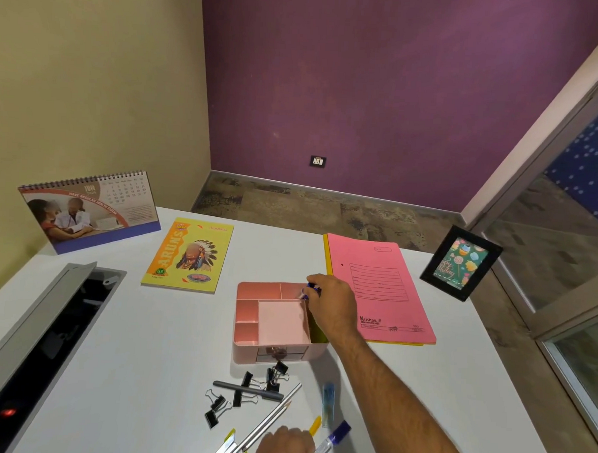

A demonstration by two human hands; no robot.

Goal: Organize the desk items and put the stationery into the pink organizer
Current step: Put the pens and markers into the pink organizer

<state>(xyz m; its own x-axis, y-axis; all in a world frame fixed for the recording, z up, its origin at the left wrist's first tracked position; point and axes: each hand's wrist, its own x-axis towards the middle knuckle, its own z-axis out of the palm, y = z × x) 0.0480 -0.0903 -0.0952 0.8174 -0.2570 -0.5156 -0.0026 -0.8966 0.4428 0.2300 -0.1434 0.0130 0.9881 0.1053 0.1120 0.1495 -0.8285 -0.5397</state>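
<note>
The right hand (333, 308) reaches over the far right corner of the pink organizer (273, 322), its fingers curled around a small blue pen (312, 290) whose tip points down toward the organizer's rear right compartment. The left hand (286, 446) sits at the bottom edge of the view, knuckles up, fingers bent over a pen with a blue cap (333, 436); the grip itself is partly cut off by the frame.

The organizer stands mid-desk, divided into several compartments, with a pale pink pad in the large one and a small drawer at its front. Just in front of it lie black binder clips (246, 390), a grey pen (249, 390), silver pencils (272, 417), a clear lead case (327, 404) and a yellow-tipped item (315, 425), between the two hands.

The white desk (148, 350) also carries a yellow notebook (190, 256), a pink file folder (379, 288) just right of the organizer, a desk calendar (89, 210) at the far left, a black photo frame (460, 262) at the far right, and an open cable tray (46, 342). Behind are a beige wall, a purple wall (365, 92) with a socket (317, 161), and a glass door (565, 220).
</note>
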